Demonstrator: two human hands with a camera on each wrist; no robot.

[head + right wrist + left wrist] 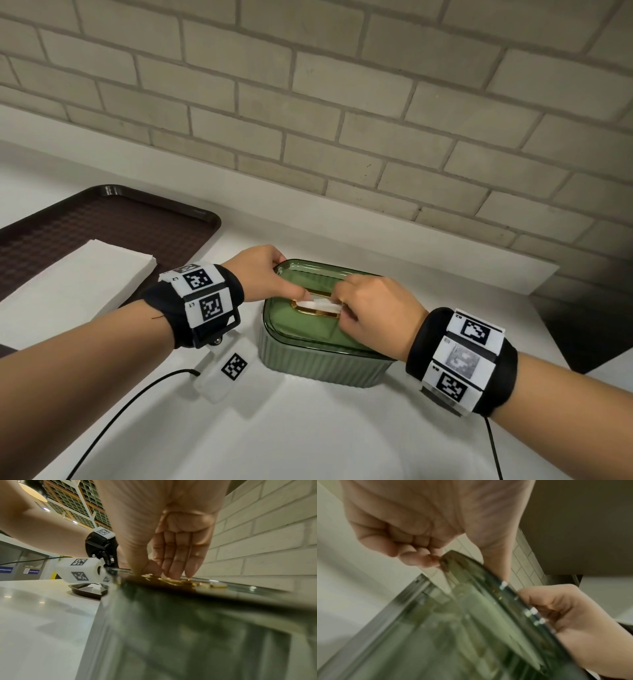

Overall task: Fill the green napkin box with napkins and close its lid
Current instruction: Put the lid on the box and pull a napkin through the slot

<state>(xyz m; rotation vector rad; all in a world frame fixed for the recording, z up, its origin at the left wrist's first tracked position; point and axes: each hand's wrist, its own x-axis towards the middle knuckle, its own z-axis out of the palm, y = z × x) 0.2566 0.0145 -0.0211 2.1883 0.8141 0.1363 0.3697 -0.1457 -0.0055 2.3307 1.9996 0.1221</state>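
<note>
The green napkin box (325, 363) stands on the white counter with its translucent lid (301, 329) on. A white napkin (313, 303) pokes out of the gold-rimmed slot (318, 312). My left hand (274, 274) grips the lid's far left corner, fingers curled over the rim and thumb lying on top toward the slot. In the left wrist view the left hand (426, 555) curls at the lid (488, 581) edge. My right hand (342, 301) sits over the slot and pinches the napkin. The right wrist view shows the right hand (171, 566) with thumb against fingers at the slot (171, 580).
A brown tray (102, 219) lies at the left with a stack of white napkins (78, 284) on it. A brick wall (342, 102) runs close behind the box. Black cables (113, 414) trail from both wrists across the counter (308, 428).
</note>
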